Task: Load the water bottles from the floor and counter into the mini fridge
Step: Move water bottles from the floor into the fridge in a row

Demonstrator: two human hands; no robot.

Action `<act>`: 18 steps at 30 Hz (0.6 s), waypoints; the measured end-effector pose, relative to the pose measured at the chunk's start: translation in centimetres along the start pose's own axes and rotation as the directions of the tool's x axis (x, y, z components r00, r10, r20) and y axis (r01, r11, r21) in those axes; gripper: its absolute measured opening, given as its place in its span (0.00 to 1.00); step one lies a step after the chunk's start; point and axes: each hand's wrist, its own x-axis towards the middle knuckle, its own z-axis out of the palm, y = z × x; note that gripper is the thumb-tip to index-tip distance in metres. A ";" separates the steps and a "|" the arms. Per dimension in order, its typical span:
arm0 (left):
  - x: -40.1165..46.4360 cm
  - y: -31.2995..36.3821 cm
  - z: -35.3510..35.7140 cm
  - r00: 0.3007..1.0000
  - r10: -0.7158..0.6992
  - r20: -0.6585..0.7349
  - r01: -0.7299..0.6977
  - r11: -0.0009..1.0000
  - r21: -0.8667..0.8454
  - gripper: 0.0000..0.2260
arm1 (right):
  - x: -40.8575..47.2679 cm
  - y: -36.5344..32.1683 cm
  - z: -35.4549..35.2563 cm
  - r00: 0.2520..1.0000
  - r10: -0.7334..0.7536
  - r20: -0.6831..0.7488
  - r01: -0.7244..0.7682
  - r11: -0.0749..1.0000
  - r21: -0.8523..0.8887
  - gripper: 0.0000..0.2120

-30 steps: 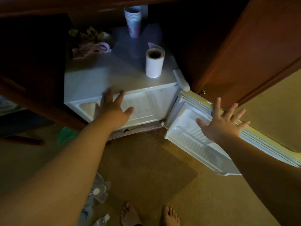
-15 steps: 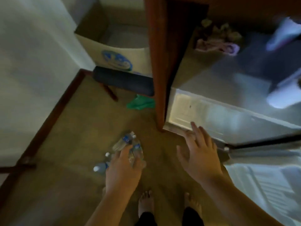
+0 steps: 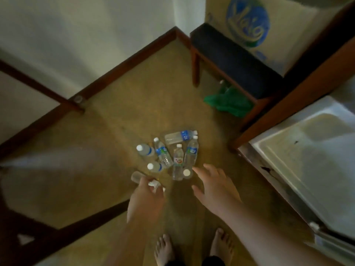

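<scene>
Both hands have dropped from the fridge toward the floor. Left hand [image 3: 146, 196]: fingers [image 3: 153, 184] curl around a bottle [image 3: 136, 177] at lower centre. Right hand [image 3: 216, 186]: fingers spread, empty, beside the bottle pile [image 3: 172, 152]. Open fridge [image 3: 307, 150] at right edge.

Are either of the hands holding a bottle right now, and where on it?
The left hand seems closed on a water bottle near its cap; right hand holds nothing.

A cluster of water bottles [image 3: 172, 154] is seen lying on the carpeted floor [image 3: 107, 131], with the left hand [image 3: 146, 200] closed around one bottle [image 3: 139, 177].
</scene>
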 end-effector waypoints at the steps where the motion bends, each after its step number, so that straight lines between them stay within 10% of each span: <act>1: 0.3 -1.4 0.7 0.999 -0.015 0.034 0.016 1.000 -0.009 0.12 | 0.7 -0.1 1.0 1.000 -0.026 0.011 0.026 1.000 -0.002 0.27; 18: 15.6 -17.9 15.0 0.966 0.190 0.176 -0.259 0.674 0.692 0.28 | 11.2 2.7 16.5 0.995 -0.014 0.101 0.023 0.995 -0.093 0.31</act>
